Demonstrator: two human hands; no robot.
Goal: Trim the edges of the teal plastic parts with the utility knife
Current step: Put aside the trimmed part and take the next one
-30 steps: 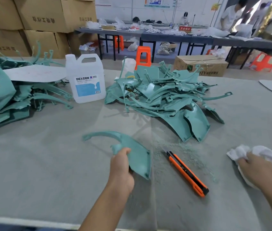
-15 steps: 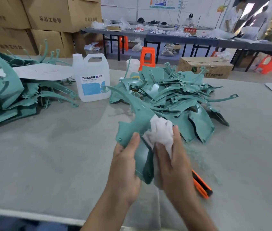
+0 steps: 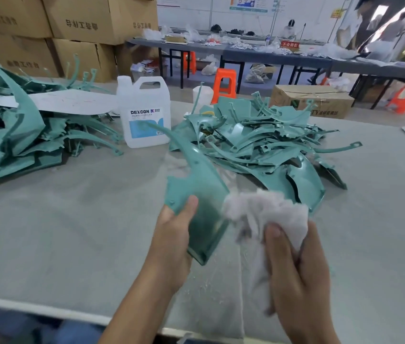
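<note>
The left hand (image 3: pixel 171 242) grips a teal part (image 3: pixel 196 184) by its broad lower end, above the table (image 3: pixel 72 219), long axis rising away to the left. The right hand (image 3: pixel 295 264), bunching a white cloth (image 3: pixel 266 209), sits just right of it. No knife shows.

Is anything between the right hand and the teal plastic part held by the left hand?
Yes: a crumpled white cloth, gripped by the right hand, sits between it and the curved teal plastic part.
</note>
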